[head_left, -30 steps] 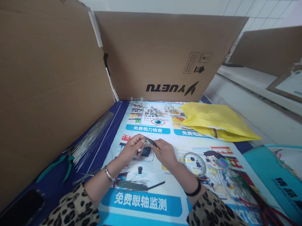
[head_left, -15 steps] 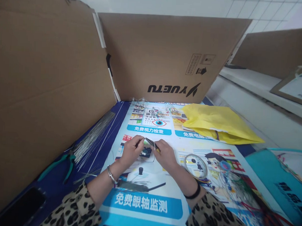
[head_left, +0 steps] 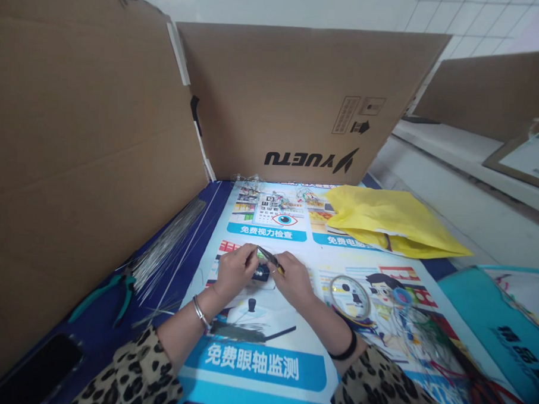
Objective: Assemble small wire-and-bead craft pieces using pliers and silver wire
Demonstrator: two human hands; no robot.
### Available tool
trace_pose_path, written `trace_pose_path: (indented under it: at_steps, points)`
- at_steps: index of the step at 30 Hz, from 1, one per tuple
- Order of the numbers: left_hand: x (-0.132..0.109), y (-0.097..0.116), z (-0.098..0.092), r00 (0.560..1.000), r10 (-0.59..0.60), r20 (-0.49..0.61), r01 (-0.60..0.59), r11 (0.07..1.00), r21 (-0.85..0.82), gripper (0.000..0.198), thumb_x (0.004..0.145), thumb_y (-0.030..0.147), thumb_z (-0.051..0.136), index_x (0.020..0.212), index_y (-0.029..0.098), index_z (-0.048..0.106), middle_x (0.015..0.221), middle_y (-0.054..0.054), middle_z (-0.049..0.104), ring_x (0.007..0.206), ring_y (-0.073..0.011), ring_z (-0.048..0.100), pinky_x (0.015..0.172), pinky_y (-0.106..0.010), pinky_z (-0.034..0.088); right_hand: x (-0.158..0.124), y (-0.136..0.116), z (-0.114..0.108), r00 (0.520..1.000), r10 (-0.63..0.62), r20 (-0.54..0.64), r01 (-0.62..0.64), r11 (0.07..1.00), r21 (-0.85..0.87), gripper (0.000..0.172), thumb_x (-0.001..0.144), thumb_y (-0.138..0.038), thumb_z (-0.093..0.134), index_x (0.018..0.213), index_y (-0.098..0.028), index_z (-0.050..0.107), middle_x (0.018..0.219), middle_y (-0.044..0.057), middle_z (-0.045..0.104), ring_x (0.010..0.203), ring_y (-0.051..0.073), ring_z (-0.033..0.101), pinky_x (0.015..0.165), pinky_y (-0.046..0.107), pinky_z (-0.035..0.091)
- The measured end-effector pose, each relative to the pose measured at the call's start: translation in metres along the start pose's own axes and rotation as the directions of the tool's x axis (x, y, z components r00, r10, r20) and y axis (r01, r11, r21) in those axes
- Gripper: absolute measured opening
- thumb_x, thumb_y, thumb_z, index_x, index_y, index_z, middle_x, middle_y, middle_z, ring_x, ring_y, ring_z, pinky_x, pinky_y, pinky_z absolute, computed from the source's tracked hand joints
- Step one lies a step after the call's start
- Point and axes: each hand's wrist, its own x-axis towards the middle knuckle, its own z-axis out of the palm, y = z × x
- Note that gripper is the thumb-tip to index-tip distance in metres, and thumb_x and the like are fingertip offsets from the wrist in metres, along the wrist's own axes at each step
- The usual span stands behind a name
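My right hand (head_left: 293, 278) is closed around a pair of pliers (head_left: 268, 257) with narrow dark jaws and a bit of yellow on the handle. The jaws point up and left, and their tip meets the fingertips of my left hand (head_left: 237, 268). Those left fingers are pinched together on something too small to make out at the jaw tip. Under both hands lies a printed poster (head_left: 261, 398). Below my left hand, a bundle of short dark wires (head_left: 239, 332) rests on the poster beside a thin dark stick (head_left: 281, 333).
To the left lie long thin wires (head_left: 169, 242), teal-handled pliers (head_left: 100, 296) and a dark phone (head_left: 39, 370). On the right are a ring-shaped roll (head_left: 332, 288), a yellow bag (head_left: 385, 216), red-handled scissors (head_left: 489, 390) and a teal pouch (head_left: 492, 319). Cardboard panels (head_left: 292, 96) stand behind and left.
The pliers have turned slightly in my right hand, showing more of the jaws. A pale curved strand seen near the right fingers earlier no longer shows. Both hands stay almost in place.
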Motion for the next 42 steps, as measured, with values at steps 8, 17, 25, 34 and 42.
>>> trace_pose_path:
  at_steps: [8,17,25,34,42]
  points:
    - [-0.002,-0.003,0.002,1.0,0.027,-0.01,-0.026,0.996,0.086,0.015,0.083,0.018,0.045,0.082,0.017,0.06,0.059,0.001,0.063,0.05,-0.011,0.056,0.054,-0.021,0.037,-0.001,-0.003,0.0,0.999,0.018,0.027,-0.018,1.0,0.011,0.014,0.085,-0.028,0.049,0.084,-0.019,0.06,0.079,0.003,0.06,0.075,0.015,0.056,0.068,0.023,0.04]
    - [0.005,0.015,-0.006,0.951,-0.275,0.14,0.303,0.919,-0.251,0.014,0.082,0.022,0.042,0.075,0.019,0.053,0.058,0.003,0.055,0.052,-0.0105,0.051,0.055,-0.021,0.039,0.001,-0.002,0.003,0.999,-0.02,0.026,0.022,0.996,-0.089,0.015,0.086,-0.026,0.049,0.086,-0.018,0.062,0.079,0.004,0.064,0.075,0.016,0.06,0.067,0.024,0.041]
    - [0.012,0.024,-0.011,0.765,-0.457,0.454,0.643,0.508,-0.573,0.015,0.081,0.032,0.045,0.072,0.02,0.046,0.049,0.007,0.048,0.036,-0.0065,0.04,0.039,-0.017,0.033,0.002,0.005,0.002,0.998,-0.068,-0.014,0.065,0.981,-0.182,0.017,0.086,-0.026,0.048,0.087,-0.018,0.063,0.078,0.004,0.064,0.074,0.015,0.059,0.066,0.024,0.041]
    - [0.009,0.018,-0.008,0.806,-0.414,0.424,0.592,0.574,-0.565,0.015,0.082,0.032,0.045,0.075,0.019,0.048,0.05,0.007,0.051,0.038,-0.0072,0.043,0.041,-0.018,0.036,0.001,0.004,0.001,0.999,-0.053,0.005,0.054,0.992,-0.117,0.016,0.086,-0.026,0.047,0.087,-0.019,0.061,0.081,0.005,0.062,0.078,0.017,0.058,0.069,0.025,0.042]
    - [0.007,0.013,-0.005,0.855,-0.397,0.334,0.517,0.71,-0.478,0.015,0.083,0.031,0.044,0.078,0.019,0.053,0.053,0.006,0.052,0.043,-0.0086,0.046,0.047,-0.02,0.04,0.002,0.004,-0.001,1.0,-0.002,0.004,0.002,0.999,-0.032,0.016,0.086,-0.027,0.047,0.085,-0.018,0.06,0.08,0.004,0.06,0.077,0.016,0.056,0.069,0.025,0.041]
